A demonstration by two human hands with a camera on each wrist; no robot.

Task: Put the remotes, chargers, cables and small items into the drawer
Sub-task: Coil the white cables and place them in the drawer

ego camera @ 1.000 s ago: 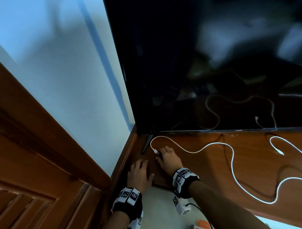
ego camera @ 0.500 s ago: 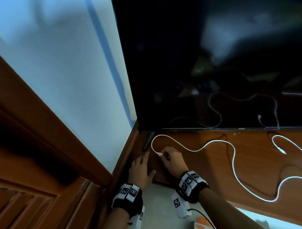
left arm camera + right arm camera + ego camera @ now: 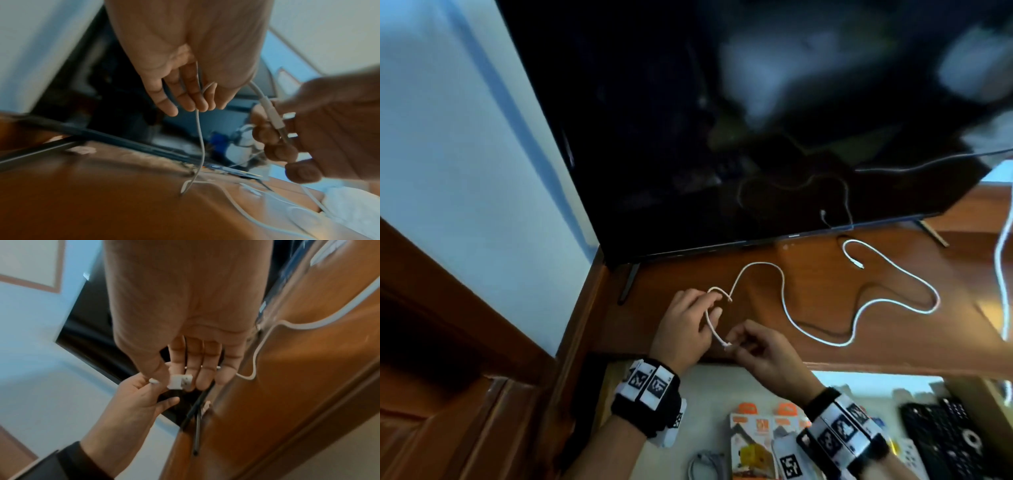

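Observation:
A long white cable [image 3: 784, 294] snakes across the wooden top [image 3: 893, 346] under the TV. Its far plug [image 3: 859, 265] lies loose near the TV's lower edge. My left hand [image 3: 688, 322] hovers over the top's front left part, and the cable loops over its fingers [image 3: 191, 97], passing between them. Just to its right, my right hand [image 3: 743, 346] pinches the cable's white USB plug [image 3: 180, 382] between thumb and forefinger. The same plug [image 3: 273, 116] shows in the left wrist view.
A large black TV [image 3: 722, 120] stands at the back on thin feet [image 3: 628, 284]. Below the top's front edge is the open drawer [image 3: 705, 394], holding orange boxes [image 3: 751, 438], a grey cable [image 3: 705, 462] and black remotes [image 3: 948, 438]. A wall and a wooden door close the left.
Both hands have risen from the top's left corner. The right hand has drawn the plug end back toward the front edge, and the cable now loops over the left fingers. The drawer has come into view.

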